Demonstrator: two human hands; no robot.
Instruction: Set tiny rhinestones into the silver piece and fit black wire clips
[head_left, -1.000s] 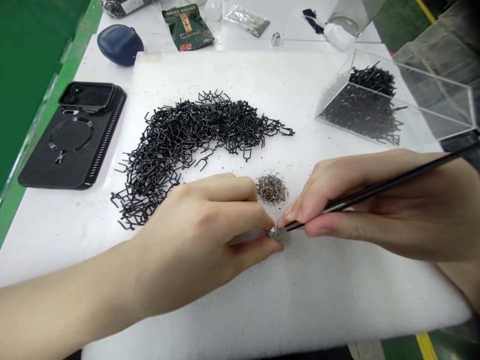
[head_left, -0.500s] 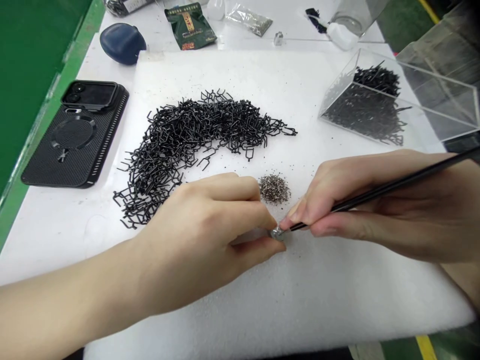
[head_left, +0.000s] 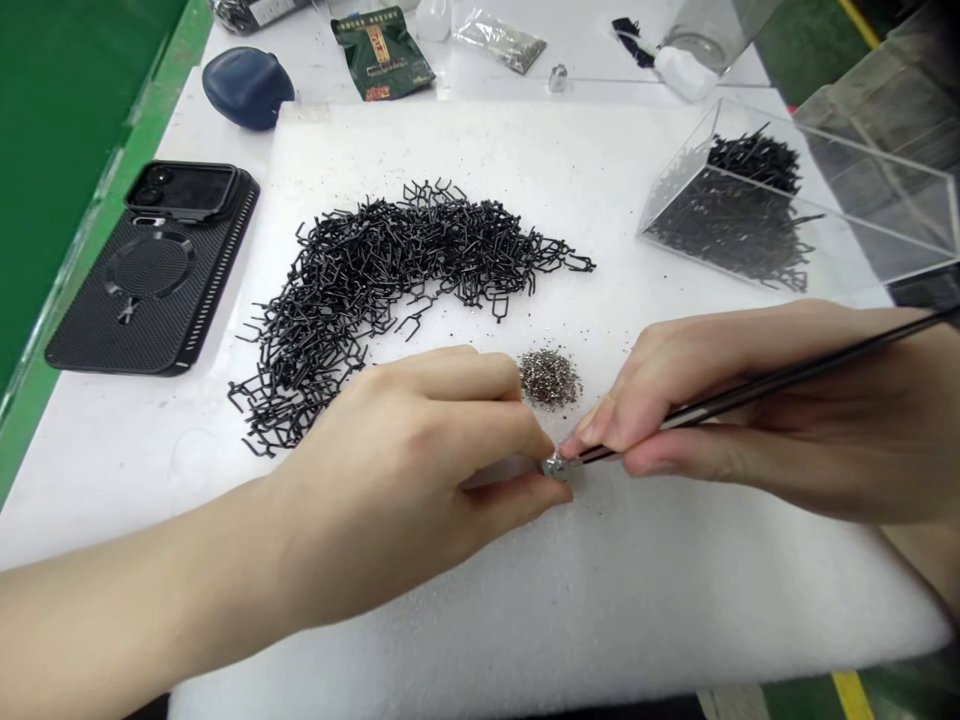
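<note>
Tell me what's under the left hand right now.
The left hand is above the white foam sheet. Its fingertips pinch a small silver piece, mostly covered by them. What lies directly beneath the palm cannot be seen.

From here I count two hands (head_left: 405, 470), one pair of black tweezers (head_left: 780, 385), one tiny silver piece (head_left: 556, 465), one phone in a ribbed case (head_left: 154, 270), one navy pouch (head_left: 247, 88), one green packet (head_left: 382, 52), one clear plastic bag (head_left: 499, 42) and one clear acrylic box (head_left: 862, 170). There's one long heap of black wire clips (head_left: 390, 270), too many to count, and one small pile of silver grains (head_left: 550, 379), also beyond counting.
</note>
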